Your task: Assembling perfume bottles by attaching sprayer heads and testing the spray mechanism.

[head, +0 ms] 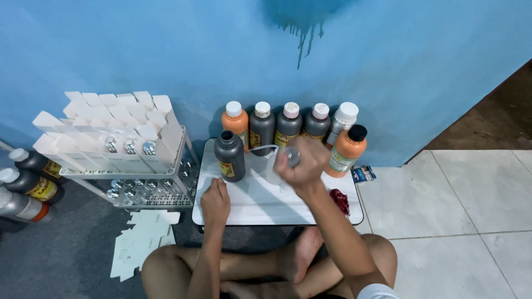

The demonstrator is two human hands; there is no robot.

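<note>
Now, keep your right hand (302, 163) gripping firmly around the small clear bottle (284, 160) above the white counter (260, 205), beside the open dark bottle (229, 156), while your left hand (215, 202) rests flat and empty, steadying the counter.

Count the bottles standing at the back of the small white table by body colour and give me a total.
Orange bottles: 2
Dark grey bottles: 4
Light grey bottle: 1
Total: 7
</note>
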